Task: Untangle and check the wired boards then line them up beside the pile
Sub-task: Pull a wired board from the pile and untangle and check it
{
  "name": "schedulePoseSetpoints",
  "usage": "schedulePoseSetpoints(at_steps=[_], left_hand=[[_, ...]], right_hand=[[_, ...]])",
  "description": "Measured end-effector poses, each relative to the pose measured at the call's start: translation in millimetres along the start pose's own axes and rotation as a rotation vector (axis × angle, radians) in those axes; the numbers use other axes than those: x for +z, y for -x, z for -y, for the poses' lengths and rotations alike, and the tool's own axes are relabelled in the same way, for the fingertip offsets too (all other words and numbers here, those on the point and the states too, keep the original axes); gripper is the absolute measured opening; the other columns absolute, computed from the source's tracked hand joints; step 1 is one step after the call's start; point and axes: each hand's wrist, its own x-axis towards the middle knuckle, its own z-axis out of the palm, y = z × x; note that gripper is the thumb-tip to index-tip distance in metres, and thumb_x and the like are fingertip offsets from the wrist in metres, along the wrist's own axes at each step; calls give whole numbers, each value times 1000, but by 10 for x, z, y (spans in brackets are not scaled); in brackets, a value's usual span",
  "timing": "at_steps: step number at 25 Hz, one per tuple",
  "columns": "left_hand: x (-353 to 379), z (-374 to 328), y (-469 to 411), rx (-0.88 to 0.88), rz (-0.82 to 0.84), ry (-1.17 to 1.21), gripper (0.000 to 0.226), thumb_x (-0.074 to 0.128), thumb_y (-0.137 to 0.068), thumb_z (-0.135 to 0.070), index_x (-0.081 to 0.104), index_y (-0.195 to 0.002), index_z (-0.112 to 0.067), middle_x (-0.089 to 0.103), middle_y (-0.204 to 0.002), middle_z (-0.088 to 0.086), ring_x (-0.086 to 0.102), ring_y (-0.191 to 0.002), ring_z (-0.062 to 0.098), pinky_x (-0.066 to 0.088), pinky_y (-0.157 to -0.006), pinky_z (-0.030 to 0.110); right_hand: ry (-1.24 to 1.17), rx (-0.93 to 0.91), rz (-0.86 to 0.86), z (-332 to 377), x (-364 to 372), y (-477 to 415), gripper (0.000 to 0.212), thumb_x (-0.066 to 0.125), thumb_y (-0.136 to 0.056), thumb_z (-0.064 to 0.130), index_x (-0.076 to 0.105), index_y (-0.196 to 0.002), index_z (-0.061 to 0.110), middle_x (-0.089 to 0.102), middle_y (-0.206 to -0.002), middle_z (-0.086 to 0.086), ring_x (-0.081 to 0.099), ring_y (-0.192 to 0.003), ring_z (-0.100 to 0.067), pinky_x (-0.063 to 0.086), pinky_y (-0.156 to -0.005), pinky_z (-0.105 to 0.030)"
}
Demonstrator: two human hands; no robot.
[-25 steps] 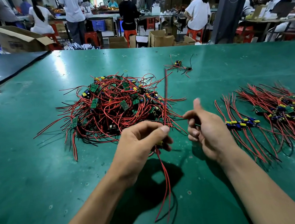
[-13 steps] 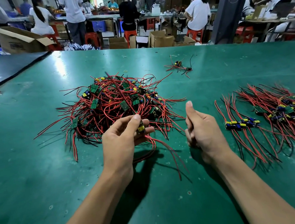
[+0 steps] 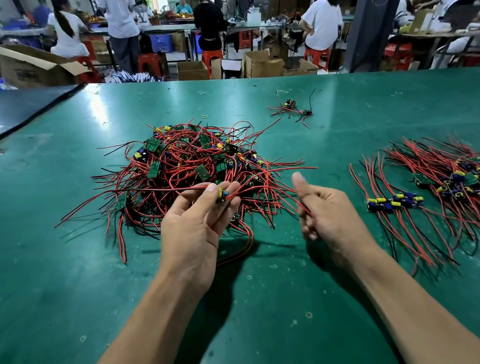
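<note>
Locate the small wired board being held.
Head view, centre-left: the small wired circuit board is pinched in the left hand, at the near edge of the tangled red-wire pile.

Green table (image 3: 65, 294), open cardboard box (image 3: 34, 69), red stool (image 3: 211, 55)

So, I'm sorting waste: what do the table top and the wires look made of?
Table top: green mat, probably rubber or vinyl, semi-gloss, since it reflects the lights. Wires: smooth red and black plastic-looking insulation, flexible, since they loop freely.
</note>
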Motion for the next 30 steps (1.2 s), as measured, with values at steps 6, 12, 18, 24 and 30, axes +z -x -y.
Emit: schedulePoseSetpoints(at_steps=[6,12,18,24,30], left_hand=[[-5,-45,14,-118,39,139,8,57,-93,-6,56,-87,-13,71,-112,19,70,-102,26,59,-63,21],[-11,89,42,-66,108,-67,20,71,-68,-10,65,-87,-15,73,-92,6,68,-86,17,57,-69,24],[-27,180,74,-14,170,-202,24,75,-63,-7,68,-86,-11,69,-81,4,65,-76,16,56,-63,24],[-29,204,107,-111,290,-193,35,73,-62,4,73,-95,-9,74,-104,13,70,-95,22,54,-91,32],[-31,215,74,-263,322,-145,15,68,-72,-7,78,-83,-10,73,-96,18,72,-80,25,60,-80,38]], right_hand=[[-8,12,341,19,32,82,28,89,-70,37,69,-83,21,58,-64,3,41,-41,-9,31,-37,-17],[-67,35,310,64,176,124,44,75,-69,65,66,-63,22,51,-55,2,41,-39,-8,30,-37,-16],[-67,-89,127,62,168,68,43,64,-80,51,59,-80,8,43,-51,5,33,-35,-10,25,-36,-17],[-275,4,30,128,100,35,29,60,-95,35,74,-78,15,53,-60,7,36,-37,-6,27,-36,-17],[-362,134,250,197,8,57,30,65,-79,46,70,-63,21,43,-52,8,30,-33,-4,20,-38,-17]])
